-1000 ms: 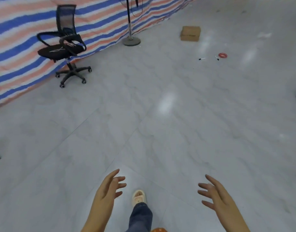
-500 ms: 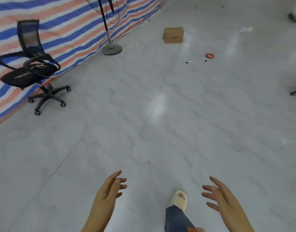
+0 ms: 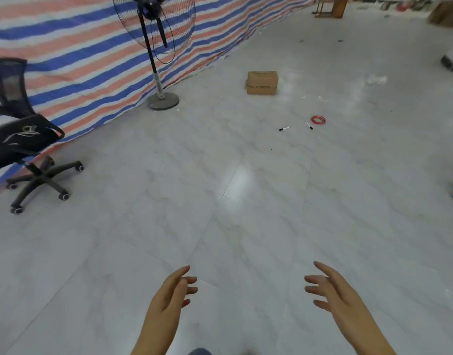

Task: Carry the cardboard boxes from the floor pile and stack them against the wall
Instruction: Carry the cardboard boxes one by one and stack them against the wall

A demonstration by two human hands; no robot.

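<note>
Bare, sleeveless forearms; slender fingers (image 3: 320, 280).

Grey tiled floor (image 3: 220, 226) — cardboard box (image 3: 262, 82), markers (image 3: 284, 128) (two), fan (image 3: 163, 101).

The floor (image 3: 245, 226) was pale grey tile veined like marble, crossed by thin darker joint lines and carrying a white glare patch. The tarpaulin (image 3: 79, 55) along the left was banded in blue, salmon-orange and white stripes. The cardboard box (image 3: 262, 83) was plain tan-brown with darker lines across its side. The office chair (image 3: 23, 139) was black, its seat marked with white scrawls and its castors rimmed in white. The standing fan (image 3: 153, 26) had a black wire cage and black pole above a dull grey round base. Two markers (image 3: 284, 128) were white with black ends; the coiled loop (image 3: 318, 120) beside them was red.
</note>
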